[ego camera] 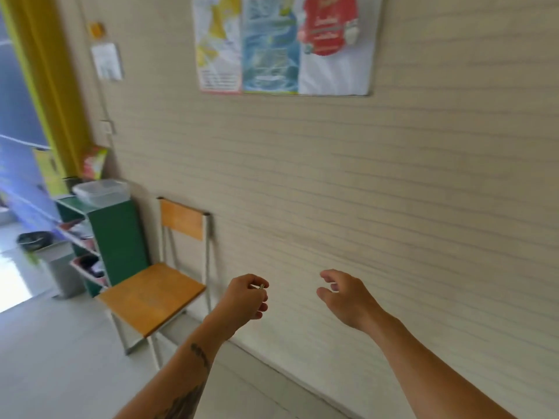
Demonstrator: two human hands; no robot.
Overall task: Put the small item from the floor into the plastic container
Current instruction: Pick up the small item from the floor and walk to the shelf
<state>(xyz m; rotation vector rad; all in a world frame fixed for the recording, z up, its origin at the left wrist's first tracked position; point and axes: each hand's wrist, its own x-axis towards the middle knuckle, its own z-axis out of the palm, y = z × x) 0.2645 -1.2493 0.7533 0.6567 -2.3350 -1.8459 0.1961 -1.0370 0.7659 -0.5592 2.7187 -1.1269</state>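
Left hand: the left hand (246, 297) is raised in front of the wall, curled, with its fingers (262, 299) pinched narrow on the small item (261, 286)
Small item: a tiny pale-green piece, held at the tips of thumb and forefinger, off the floor and well apart from the container; too small and blurred to tell what it is
Right hand: the right hand (344, 299) is held up beside the left one, apart from it, fingers (328, 276) loosely spread and curved, holding nothing
Forearms: both bare; the left one carries dark tattoo marks
Plastic container: the clear plastic container (101, 192) stands on top of the green shelf unit (121, 237) at the left, against the wall; whether a lid sits on it I cannot tell
Shelf unit: its open side shows sloped shelves with dark things on them, too blurred to name
Chair: a chair (152, 293) with orange-brown seat and backrest on a pale metal frame stands just beside the shelf unit, its back to the wall, between the unit and the left hand
Bin: a grey bin (59, 264) with a dark liner stands on the floor left of the shelf unit
Wall: beige wall (393, 192) with fine horizontal lines; a poster (284, 43) in yellow, blue and red panels hangs high up, and a small paper sheet (107, 60) is to its left
Floor: pale floor (60, 358), bright near the doorway at far left
View: motion blur softens most detail
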